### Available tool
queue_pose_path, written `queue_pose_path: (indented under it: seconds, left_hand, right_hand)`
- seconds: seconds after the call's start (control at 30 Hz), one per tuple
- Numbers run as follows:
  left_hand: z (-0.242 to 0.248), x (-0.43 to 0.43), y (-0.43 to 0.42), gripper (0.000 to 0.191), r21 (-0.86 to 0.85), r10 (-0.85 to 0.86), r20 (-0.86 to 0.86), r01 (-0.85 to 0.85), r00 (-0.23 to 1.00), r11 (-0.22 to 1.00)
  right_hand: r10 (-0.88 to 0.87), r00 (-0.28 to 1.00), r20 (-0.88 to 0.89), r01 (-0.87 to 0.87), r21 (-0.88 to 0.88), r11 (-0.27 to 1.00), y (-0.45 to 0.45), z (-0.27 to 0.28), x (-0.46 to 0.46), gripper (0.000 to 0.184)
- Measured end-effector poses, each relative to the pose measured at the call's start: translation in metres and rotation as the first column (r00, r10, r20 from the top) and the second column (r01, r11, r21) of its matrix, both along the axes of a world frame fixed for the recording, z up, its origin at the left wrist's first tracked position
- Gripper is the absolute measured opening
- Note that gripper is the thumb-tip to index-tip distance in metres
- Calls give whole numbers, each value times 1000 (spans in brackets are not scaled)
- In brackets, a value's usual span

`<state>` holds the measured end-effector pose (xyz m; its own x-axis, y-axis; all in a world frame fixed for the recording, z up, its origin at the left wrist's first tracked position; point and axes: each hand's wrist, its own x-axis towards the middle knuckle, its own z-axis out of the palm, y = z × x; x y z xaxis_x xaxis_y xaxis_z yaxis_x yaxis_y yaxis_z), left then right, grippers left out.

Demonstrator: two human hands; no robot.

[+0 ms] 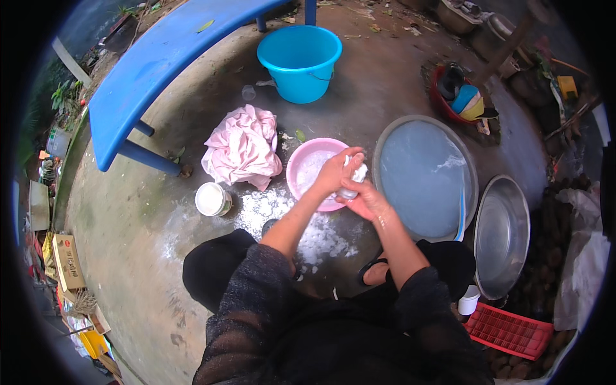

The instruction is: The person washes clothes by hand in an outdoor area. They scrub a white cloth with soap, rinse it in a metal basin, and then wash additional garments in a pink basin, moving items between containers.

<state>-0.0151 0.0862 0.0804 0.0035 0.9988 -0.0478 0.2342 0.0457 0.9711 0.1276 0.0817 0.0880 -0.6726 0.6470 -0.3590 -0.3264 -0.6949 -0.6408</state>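
Observation:
Over the right side of a small pink basin [294,166], both hands are closed around a small white, sudsy-looking item [359,174]. Fingers cover much of it, so its kind cannot be told. My left hand [335,169] grips it from the upper left, and my right hand [366,199] holds it from below. The basin contains whitish, sudsy water. Just left of it lies a heap of pale pink cloth [243,147]. To the right, close to my right hand, stands a large round tub [414,168] of cloudy water.
White suds [264,209] lie on the concrete before my feet, beside a white tub [210,199]. A turquoise bucket [301,79] stands beyond, near a blue bench [144,72]. A metal basin [501,236], a white cup [468,300] and a red plastic tray [509,331] are at right.

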Motion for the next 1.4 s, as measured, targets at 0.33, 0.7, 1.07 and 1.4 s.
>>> queue_pose_path:
  seconds: [0.33,0.7,1.07,1.4]
  left_hand:
    - [65,-39,6,38,267,213,-422,-104,881,958]
    - [-45,-77,26,62,-514,384,404,-142,830,846]
    - [-206,-70,-10,43,-521,672,-316,-714,670,467]
    - [-73,-63,118,8,173,173,-973,-9,156,985]
  right_hand:
    - [18,861,508,-393,643,658,42,55,-46,36]
    - [-571,293,767,-924,381,36,86,26,-22,34]
    - [-534,113,838,-732,434,525,129,43,95,31]
    - [-641,105,760,-280,641,715,142,53,174,48]
